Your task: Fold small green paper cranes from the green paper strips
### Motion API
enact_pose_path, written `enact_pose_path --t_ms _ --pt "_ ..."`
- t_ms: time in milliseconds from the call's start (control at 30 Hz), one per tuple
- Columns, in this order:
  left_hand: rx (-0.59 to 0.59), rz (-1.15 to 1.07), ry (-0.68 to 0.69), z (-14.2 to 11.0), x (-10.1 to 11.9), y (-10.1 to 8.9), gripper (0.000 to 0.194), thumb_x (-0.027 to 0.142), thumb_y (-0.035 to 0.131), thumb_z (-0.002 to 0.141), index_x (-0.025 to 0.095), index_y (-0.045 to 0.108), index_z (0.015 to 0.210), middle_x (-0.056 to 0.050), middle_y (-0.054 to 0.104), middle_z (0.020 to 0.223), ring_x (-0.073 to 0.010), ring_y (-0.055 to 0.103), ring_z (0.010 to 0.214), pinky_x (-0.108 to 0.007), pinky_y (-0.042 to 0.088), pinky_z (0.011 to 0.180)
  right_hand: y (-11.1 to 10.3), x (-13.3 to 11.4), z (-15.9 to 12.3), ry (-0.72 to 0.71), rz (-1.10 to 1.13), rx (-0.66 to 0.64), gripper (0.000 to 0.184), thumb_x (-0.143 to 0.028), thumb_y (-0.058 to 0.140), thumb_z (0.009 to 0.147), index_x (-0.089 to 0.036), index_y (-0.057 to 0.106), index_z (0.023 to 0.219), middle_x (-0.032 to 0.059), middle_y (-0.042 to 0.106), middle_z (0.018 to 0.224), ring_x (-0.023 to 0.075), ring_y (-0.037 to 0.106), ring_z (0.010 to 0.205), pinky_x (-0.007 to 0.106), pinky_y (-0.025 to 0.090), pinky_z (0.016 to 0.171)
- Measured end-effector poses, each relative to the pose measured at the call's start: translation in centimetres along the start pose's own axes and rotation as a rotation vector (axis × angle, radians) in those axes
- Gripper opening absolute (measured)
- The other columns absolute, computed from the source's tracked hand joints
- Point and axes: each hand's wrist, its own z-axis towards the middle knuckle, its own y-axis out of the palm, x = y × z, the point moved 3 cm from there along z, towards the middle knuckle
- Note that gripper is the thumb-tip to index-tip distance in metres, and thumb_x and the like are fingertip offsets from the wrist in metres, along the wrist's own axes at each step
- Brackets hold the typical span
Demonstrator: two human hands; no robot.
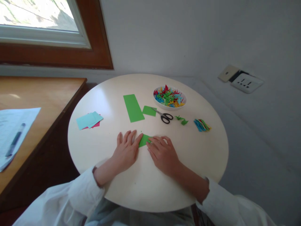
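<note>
A small piece of green paper (143, 142) lies on the white round table in front of me. My left hand (125, 150) rests flat at its left side, fingers spread, with the index fingertip against the paper's edge. From the right, my right hand (164, 153) reaches over the other end, its fingertips on the paper and its thumb apart below them. The fingers partly cover that end, so any fold there is hidden. Beyond the hands are a larger green strip (134, 108), a green paper piece (148, 111) and black-handled scissors (166, 117), whose blade tip overlaps that piece.
A white bowl (169, 108) holds many colourful folded paper shapes. Right of the scissors lie green folded bits (183, 121) and a bundle of coloured paper pieces (201, 125). Light-blue sheets (87, 120) overlap a pink one at left. A pen (16, 139) lies on papers on the wooden desk (58, 91).
</note>
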Motion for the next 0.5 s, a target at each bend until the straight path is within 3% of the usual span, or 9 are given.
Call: enact_pose_path --t_ms 100,267,400,500 --pt "-0.012 0.009 -0.003 0.0 0.0 -0.1 0.047 0.020 0.034 0.087 0.019 0.037 0.134 -0.016 0.040 0.138 -0.0347 0.034 0.125 -0.058 0.021 0.100 -0.4 1.6 -0.7 0.038 -0.085 0.077 0.017 -0.017 0.049 0.085 -0.017 0.065 0.093 0.0066 0.066 0.108 0.0216 0.055 0.101 0.040 0.032 0.089" --pt "-0.028 0.005 -0.005 0.1 0.0 -0.1 0.049 0.019 0.034 0.086 0.018 0.036 0.135 -0.017 0.039 0.138 -0.0349 0.033 0.126 -0.059 0.021 0.100 -1.1 3.3 -1.4 0.131 -0.191 0.102 0.019 -0.016 0.048 0.086 -0.015 0.064 0.095 0.0079 0.066 0.111 0.0230 0.057 0.101 0.042 0.033 0.089" --pt "-0.014 0.001 -0.005 0.1 0.0 0.0 0.049 0.018 0.034 0.086 0.017 0.036 0.135 -0.017 0.039 0.138 -0.0354 0.033 0.126 -0.060 0.021 0.099 -1.6 1.6 -1.0 0.028 -0.139 0.160 0.026 -0.014 0.042 0.087 -0.011 0.060 0.105 0.0118 0.062 0.118 0.0217 0.054 0.110 0.040 0.037 0.092" --pt "-0.012 -0.006 -0.003 0.1 0.0 0.0 0.049 0.019 0.033 0.086 0.018 0.036 0.135 -0.017 0.038 0.139 -0.0357 0.032 0.126 -0.060 0.021 0.099 -0.8 -0.1 -0.6 -0.043 -0.055 0.114 0.030 -0.017 0.040 0.088 -0.009 0.059 0.110 0.0136 0.062 0.117 0.0211 0.053 0.111 0.037 0.041 0.092"
